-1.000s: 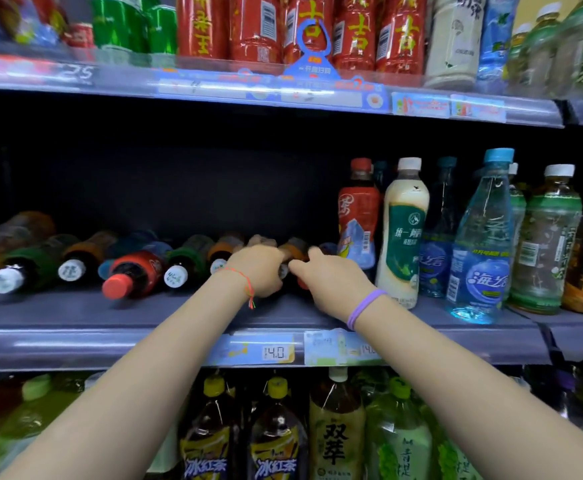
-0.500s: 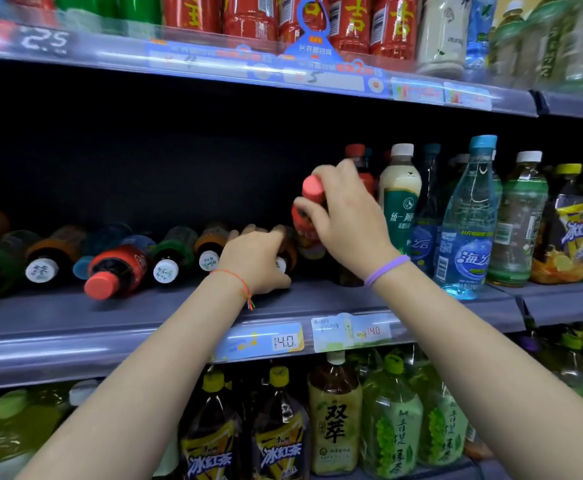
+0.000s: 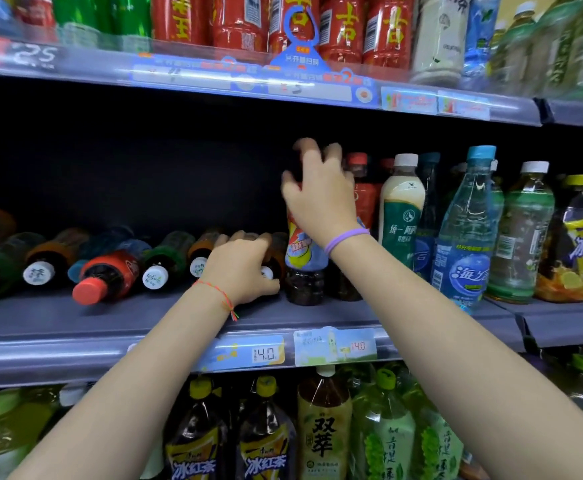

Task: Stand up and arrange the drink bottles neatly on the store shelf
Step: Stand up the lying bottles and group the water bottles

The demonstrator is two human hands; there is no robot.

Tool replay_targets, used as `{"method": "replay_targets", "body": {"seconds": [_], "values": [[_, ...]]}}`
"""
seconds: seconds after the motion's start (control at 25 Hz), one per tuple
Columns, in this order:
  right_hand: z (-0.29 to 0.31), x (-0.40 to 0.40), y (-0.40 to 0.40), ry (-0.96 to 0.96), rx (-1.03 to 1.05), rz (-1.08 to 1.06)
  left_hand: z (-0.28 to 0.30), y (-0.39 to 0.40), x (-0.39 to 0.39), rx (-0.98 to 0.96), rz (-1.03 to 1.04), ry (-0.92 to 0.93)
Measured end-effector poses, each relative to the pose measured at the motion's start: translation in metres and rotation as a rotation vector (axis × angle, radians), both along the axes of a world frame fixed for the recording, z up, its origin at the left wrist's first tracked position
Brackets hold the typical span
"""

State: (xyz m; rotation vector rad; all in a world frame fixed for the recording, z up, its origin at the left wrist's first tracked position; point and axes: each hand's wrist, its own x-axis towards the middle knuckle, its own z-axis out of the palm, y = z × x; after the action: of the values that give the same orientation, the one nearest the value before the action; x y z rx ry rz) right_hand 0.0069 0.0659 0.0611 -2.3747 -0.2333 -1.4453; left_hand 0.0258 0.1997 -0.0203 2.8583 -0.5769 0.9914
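Right hand (image 3: 319, 195) atop upright cola bottle (image 3: 304, 261)

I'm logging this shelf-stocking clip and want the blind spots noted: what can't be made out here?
Head view only:
- Cap of the upright dark cola bottle: hidden under the right hand, fingers motion-blurred.
- Lying brown bottle: mostly covered by the left hand; grip unclear.
- Top-shelf red bottles: tops cut off by the frame edge.
- Blue shelf-edge labels: too blurred to read.
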Motion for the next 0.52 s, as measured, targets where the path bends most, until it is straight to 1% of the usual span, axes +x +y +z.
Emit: {"method": "replay_targets", "body": {"seconds": [0.08,0.2,0.28,0.4,0.48,0.52], "values": [[-0.012,0.004,0.001,-0.001,-0.173,-0.162,0.000,0.000,0.000,0.057,0.030,-0.009],[-0.025,0.014,-0.004,-0.120,-0.243,-0.237,-0.001,0.001,0.001,0.093,0.075,0.004],[-0.036,0.019,-0.011,-0.165,-0.281,-0.257,-0.001,0.000,0.000,0.093,0.073,-0.015],[-0.053,0.007,-0.019,-0.241,-0.377,-0.225,0.002,0.000,-0.004,0.056,0.044,-0.039],[-0.064,-0.006,-0.022,-0.344,-0.422,-0.107,0.006,0.005,-0.003,-0.073,-0.014,-0.082],[-0.069,-0.010,-0.022,-0.370,-0.425,-0.014,0.009,0.008,-0.006,-0.176,-0.058,-0.107]]}}
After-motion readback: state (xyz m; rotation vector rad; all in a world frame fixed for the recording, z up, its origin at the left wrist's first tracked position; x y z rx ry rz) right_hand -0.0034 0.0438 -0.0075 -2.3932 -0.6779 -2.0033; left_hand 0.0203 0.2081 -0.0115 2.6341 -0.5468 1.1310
